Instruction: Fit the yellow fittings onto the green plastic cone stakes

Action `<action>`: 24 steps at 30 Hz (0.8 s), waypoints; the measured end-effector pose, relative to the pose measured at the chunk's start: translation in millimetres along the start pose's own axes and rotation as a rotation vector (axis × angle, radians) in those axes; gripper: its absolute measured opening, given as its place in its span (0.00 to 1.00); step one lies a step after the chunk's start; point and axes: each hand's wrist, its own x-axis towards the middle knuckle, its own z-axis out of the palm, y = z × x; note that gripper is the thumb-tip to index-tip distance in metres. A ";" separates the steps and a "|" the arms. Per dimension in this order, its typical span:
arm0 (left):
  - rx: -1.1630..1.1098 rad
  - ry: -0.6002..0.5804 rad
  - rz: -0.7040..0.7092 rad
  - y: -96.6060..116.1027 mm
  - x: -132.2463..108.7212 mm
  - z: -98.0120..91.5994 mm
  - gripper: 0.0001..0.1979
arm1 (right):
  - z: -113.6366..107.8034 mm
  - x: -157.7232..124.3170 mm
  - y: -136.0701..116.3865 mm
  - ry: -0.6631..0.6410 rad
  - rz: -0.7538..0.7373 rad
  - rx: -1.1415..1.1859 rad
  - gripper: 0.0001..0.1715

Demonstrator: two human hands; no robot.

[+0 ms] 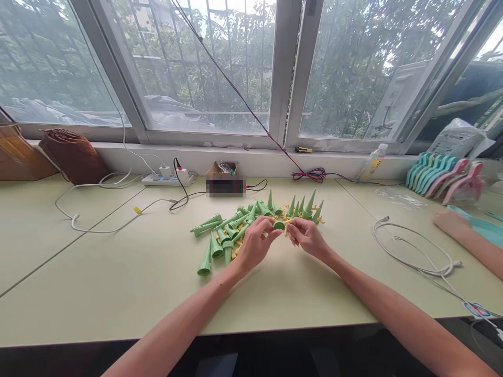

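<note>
My left hand (257, 238) is closed around a green plastic plant-watering spike (279, 225), its round open end turned towards me. Close beside that opening, my right hand (308, 235) pinches a small yellow plastic valve (287, 223) between thumb and fingertips. Whether the valve touches the spike I cannot tell. Left of and behind my left hand lies a heap of green spikes (223, 238), mixed with small yellow valves (234, 253). Behind my right hand several green spikes (309, 204) stand point up, with yellow pieces at their sides.
A white cable (412, 267) lies coiled at the right, near another person's hand (451, 222). Turquoise and pink hangers (444, 175) and a bottle (372, 162) stand at the back right. A small box (226, 180) and a power strip (168, 179) sit along the window.
</note>
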 end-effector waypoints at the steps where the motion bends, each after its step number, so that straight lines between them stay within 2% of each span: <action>1: 0.000 0.001 0.000 0.0 0.1 -0.1 0.17 | 0.1 0.0 -0.1 -0.001 0.000 0.001 0.23; 12: -0.134 0.002 -0.121 0.2 1.8 -0.1 0.20 | -0.7 -0.7 -1.0 -0.010 -0.006 -0.038 0.23; 24: -0.363 -0.054 -0.339 8.7 5.5 -4.0 0.21 | 0.4 -0.8 -0.1 -0.013 -0.025 -0.073 0.22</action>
